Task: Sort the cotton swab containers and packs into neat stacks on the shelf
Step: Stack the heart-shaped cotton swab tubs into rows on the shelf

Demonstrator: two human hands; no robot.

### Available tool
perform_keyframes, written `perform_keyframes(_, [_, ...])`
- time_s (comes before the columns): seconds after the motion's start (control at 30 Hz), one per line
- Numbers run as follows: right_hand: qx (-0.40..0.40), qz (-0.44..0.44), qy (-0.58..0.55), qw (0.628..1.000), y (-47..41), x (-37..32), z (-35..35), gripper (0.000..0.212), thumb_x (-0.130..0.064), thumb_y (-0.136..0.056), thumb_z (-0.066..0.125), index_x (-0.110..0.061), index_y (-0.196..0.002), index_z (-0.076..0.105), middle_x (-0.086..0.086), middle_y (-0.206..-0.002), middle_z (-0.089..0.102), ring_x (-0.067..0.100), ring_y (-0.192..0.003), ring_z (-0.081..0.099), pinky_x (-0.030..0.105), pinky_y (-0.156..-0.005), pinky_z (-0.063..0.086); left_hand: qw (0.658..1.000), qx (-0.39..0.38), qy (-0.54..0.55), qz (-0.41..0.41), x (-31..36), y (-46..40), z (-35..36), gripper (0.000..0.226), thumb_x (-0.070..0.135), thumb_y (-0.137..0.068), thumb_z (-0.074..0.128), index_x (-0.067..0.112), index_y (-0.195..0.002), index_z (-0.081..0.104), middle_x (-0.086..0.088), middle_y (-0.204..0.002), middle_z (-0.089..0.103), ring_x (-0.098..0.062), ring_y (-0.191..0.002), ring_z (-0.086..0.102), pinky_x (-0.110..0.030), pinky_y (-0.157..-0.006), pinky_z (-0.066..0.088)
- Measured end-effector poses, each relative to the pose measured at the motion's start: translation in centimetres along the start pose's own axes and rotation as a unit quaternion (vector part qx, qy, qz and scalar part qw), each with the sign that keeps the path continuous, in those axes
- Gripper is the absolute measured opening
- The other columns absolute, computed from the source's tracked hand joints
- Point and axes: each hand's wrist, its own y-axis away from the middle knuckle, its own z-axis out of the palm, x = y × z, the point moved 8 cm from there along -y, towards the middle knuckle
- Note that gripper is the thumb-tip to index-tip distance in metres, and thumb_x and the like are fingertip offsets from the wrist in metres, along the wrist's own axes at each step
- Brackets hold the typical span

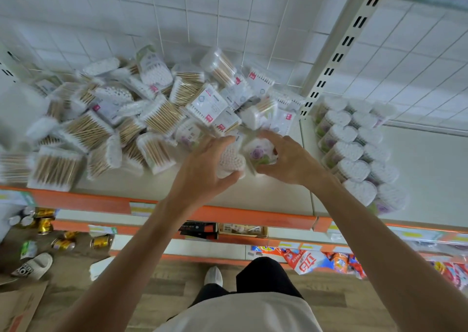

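Gripping a heart-shaped container [231, 161] of cotton swabs, the left hand [202, 169] curls its fingers and thumb round the clear tub just above the front part of the shelf [157, 187]. Just beside it, the right hand [288, 158] holds a second heart-shaped container [259, 153], one with a purple flower label, its thumb and fingers curved round the sides. The two tubs sit close together, nearly touching, at the near edge of a loose heap of swab packs [141, 114]: flat bags of wooden-stemmed swabs and clear boxes lying tilted over one another, spread across the left and middle of the shelf up to the tiled wall [228, 15]. To the right, past the slotted upright [339, 53], two neat rows of heart containers [354, 149] stand side by side on the next shelf section. An orange strip [253, 217] runs along the shelf front. Below, gold cans [63, 243] lie scattered on the floor near a white slipper [35, 266], and bright detergent bags [329, 260] fill a lower shelf.
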Motion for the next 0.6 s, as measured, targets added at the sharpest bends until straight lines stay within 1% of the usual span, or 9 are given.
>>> perform_keyframes(0.1, [0.075,-0.044,-0.055,0.995,1.1,-0.6,-0.4,0.063,-0.043,-0.081,0.077,-0.038,-0.13,0.038,0.001,-0.115,0.055,0.026,-0.098,0.061,0.044,-0.085,0.053,1.0,0.014,0.019,-0.003,0.3,0.4,0.6,0.06,0.053,-0.085,0.059,0.021,-0.136,0.054,0.004,-0.12,0.052,-0.003,-0.106,0.044,-0.028,-0.082,0.048])
perform_keyframes(0.17, [0.122,-0.068,-0.083,0.987,1.8,-0.5,-0.5,0.054,-0.042,-0.082,0.076,-0.035,-0.121,0.038,-0.001,-0.109,0.06,0.024,-0.091,0.063,0.046,-0.079,0.055,0.999,0.0,0.045,-0.003,0.0,0.4,1.2,0.059,0.046,-0.086,0.065,0.022,-0.138,0.054,0.006,-0.126,0.055,-0.005,-0.111,0.051,-0.032,-0.087,0.052])
perform_keyframes(0.27, [0.151,-0.079,-0.104,0.98,2.6,0.0,-0.2,0.047,-0.037,-0.084,0.074,-0.033,-0.113,0.038,-0.001,-0.112,0.06,0.023,-0.095,0.063,0.049,-0.082,0.055,0.996,-0.023,0.085,0.005,-0.5,0.5,2.3,0.062,0.029,-0.087,0.071,0.024,-0.145,0.048,0.008,-0.137,0.053,-0.009,-0.125,0.053,-0.038,-0.096,0.053])
perform_keyframes(0.33, [0.156,-0.081,-0.116,0.978,3.1,0.5,-0.1,0.044,-0.034,-0.084,0.072,-0.034,-0.111,0.037,-0.002,-0.116,0.059,0.024,-0.097,0.062,0.05,-0.084,0.055,0.993,-0.021,0.112,-0.003,-0.6,0.7,2.5,0.062,0.019,-0.088,0.072,0.026,-0.145,0.048,0.014,-0.135,0.055,-0.006,-0.124,0.055,-0.036,-0.097,0.054])
perform_keyframes(0.4, [0.148,-0.081,-0.133,0.977,3.4,0.9,0.2,0.043,-0.033,-0.085,0.072,-0.035,-0.112,0.038,-0.004,-0.119,0.058,0.023,-0.099,0.062,0.049,-0.084,0.056,0.991,-0.009,0.135,-0.011,-0.8,0.6,2.4,0.058,0.016,-0.088,0.073,0.028,-0.141,0.051,0.022,-0.129,0.057,-0.002,-0.119,0.058,-0.035,-0.095,0.055])
perform_keyframes(0.43, [0.146,-0.08,-0.141,0.976,3.6,1.1,0.3,0.044,-0.033,-0.085,0.072,-0.035,-0.114,0.04,-0.004,-0.12,0.057,0.022,-0.1,0.063,0.048,-0.085,0.056,0.988,-0.002,0.15,-0.015,-0.9,0.5,2.3,0.056,0.017,-0.088,0.075,0.028,-0.138,0.054,0.021,-0.129,0.058,-0.002,-0.117,0.06,-0.036,-0.094,0.056])
perform_keyframes(0.5, [0.153,-0.082,-0.152,0.973,4.0,1.1,0.1,0.047,-0.032,-0.086,0.074,-0.033,-0.122,0.043,-0.003,-0.123,0.057,0.02,-0.103,0.063,0.045,-0.088,0.057,0.982,0.006,0.188,-0.03,-1.1,0.1,2.3,0.053,0.021,-0.086,0.079,0.023,-0.135,0.058,0.009,-0.13,0.062,-0.005,-0.115,0.063,-0.038,-0.094,0.057])
perform_keyframes(0.53, [0.159,-0.081,-0.158,0.971,4.3,1.2,-0.1,0.048,-0.032,-0.087,0.074,-0.032,-0.125,0.045,-0.002,-0.124,0.058,0.018,-0.105,0.063,0.041,-0.089,0.058,0.977,0.005,0.209,-0.041,-1.1,0.0,2.4,0.054,0.022,-0.084,0.081,0.021,-0.134,0.059,0.004,-0.13,0.062,-0.006,-0.115,0.064,-0.037,-0.094,0.057])
perform_keyframes(0.6, [0.175,-0.073,-0.182,0.965,4.9,1.6,-0.6,0.049,-0.033,-0.086,0.076,-0.029,-0.127,0.048,-0.001,-0.125,0.059,0.013,-0.107,0.063,0.034,-0.091,0.058,0.967,0.006,0.247,-0.064,-0.8,-0.1,2.5,0.056,0.022,-0.082,0.083,0.021,-0.133,0.06,0.0,-0.131,0.063,-0.008,-0.114,0.066,-0.034,-0.092,0.058])
